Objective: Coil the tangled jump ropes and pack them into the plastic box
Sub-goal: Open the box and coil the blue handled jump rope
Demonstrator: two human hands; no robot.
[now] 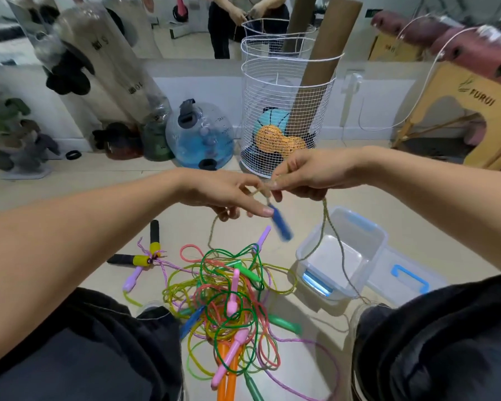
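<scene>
A tangle of coloured jump ropes (229, 302) with green, pink, orange and purple handles lies on the floor between my knees. My left hand (229, 195) and my right hand (304, 175) are raised above it, close together, both pinching a thin beige-green rope (326, 224). A blue handle (281, 225) dangles from that rope just below my fingers, blurred. The rope trails down across the open clear plastic box (359, 235) at the right, which holds nothing but this strand. A rope with black-and-yellow handles (145, 256) lies apart at the left.
The box's lid (408, 277) with blue clips lies beside it. A white wire basket (284, 117) with balls and cardboard tubes stands ahead, a blue water jug (200, 137) to its left, a wooden stool (475, 111) at right. A mirror shows a person.
</scene>
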